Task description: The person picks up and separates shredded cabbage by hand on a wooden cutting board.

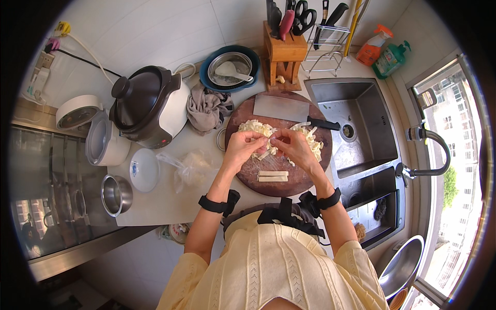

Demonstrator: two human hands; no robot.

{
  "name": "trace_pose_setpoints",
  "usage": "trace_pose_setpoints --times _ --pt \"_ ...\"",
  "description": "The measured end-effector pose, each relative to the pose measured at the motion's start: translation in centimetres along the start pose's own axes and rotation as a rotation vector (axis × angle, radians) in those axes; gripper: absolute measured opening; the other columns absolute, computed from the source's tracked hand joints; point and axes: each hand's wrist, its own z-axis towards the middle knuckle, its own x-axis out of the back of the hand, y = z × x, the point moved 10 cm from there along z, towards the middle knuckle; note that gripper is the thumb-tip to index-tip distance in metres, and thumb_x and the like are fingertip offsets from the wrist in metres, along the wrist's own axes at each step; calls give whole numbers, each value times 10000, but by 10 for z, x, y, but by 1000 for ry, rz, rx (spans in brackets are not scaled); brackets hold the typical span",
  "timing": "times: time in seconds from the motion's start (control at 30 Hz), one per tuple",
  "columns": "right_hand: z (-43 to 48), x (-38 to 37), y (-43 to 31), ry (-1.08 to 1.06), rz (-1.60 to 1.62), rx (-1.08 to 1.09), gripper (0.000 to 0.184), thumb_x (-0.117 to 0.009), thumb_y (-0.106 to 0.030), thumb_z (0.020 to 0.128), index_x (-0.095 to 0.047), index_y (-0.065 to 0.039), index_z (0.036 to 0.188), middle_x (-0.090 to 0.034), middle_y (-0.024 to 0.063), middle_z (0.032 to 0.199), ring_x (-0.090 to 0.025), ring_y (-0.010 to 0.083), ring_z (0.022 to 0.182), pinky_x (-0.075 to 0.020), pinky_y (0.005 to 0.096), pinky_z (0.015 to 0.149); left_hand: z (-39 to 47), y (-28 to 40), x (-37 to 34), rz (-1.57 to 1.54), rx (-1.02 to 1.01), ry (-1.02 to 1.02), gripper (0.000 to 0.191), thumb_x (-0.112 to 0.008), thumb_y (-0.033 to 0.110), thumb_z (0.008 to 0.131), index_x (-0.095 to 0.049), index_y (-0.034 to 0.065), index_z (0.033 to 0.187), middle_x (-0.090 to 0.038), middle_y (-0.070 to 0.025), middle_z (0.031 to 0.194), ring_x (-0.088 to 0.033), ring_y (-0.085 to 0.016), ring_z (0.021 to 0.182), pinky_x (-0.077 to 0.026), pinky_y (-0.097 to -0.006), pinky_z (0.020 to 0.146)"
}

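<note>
A round wooden cutting board point(248, 182) lies before me, dusted with white powder. On it sit two heaps of pale cut strips, which look like dough or bean curd sheet: a left heap point(254, 126) and a right heap point(314, 145). My left hand point(248, 145) and my right hand point(290, 145) meet between the heaps, fingertips pinched close together. They seem to hold a pale strip, mostly hidden by the fingers. Two flat, uncut-looking pale pieces point(273, 176) rest near the board's front. A cleaver point(281, 108) lies flat across the back, its black handle pointing right.
Left of the board are a clear plastic bag point(193, 168), a white plate point(144, 170), a steel bowl point(116, 195), a grey cloth point(209, 108) and an electric cooker point(145, 104). Behind stand a blue basin point(205, 71) and a knife block point(286, 50). A steel sink point(360, 143) borders the right.
</note>
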Motion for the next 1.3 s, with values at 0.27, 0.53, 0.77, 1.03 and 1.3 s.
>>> trace_pose_setpoints --times 0.27,0.53,0.77,1.03,1.3 --pt "1 6 -2 119 -18 80 211 -699 -174 897 -684 26 961 -674 71 744 -638 110 627 -507 265 563 -2 -9 2 -137 102 56 209 -687 127 921 -698 -59 1014 -702 -80 868 -671 -119 747 -561 -235 667" --pt "4 0 -5 60 101 3 226 -687 -205 920 -690 19 942 -664 28 744 -636 89 651 -499 234 528 -1 -5 2 -148 109 56 214 -690 147 921 -702 -48 1008 -705 -86 877 -674 -118 744 -569 -235 678" --pt "10 25 3 86 188 -80 205 -645 -206 957 -661 -2 965 -670 4 842 -590 56 679 -482 215 588 0 8 29 -228 24 112 206 -654 163 946 -636 -19 1041 -691 -69 904 -674 -118 784 -557 -234 740" --pt "2 67 15 235 254 -84 221 -587 -214 949 -636 2 944 -709 61 884 -630 98 654 -507 238 588 -17 13 60 -287 11 230 157 -603 134 964 -618 -9 1029 -684 -110 990 -680 -178 913 -549 -283 844" --pt "-8 80 27 364 383 -144 228 -545 -227 964 -591 -3 963 -724 107 948 -632 109 654 -514 241 599 -20 14 76 -313 -45 319 174 -601 138 964 -621 -23 1026 -687 -128 1004 -688 -200 917 -552 -294 853"
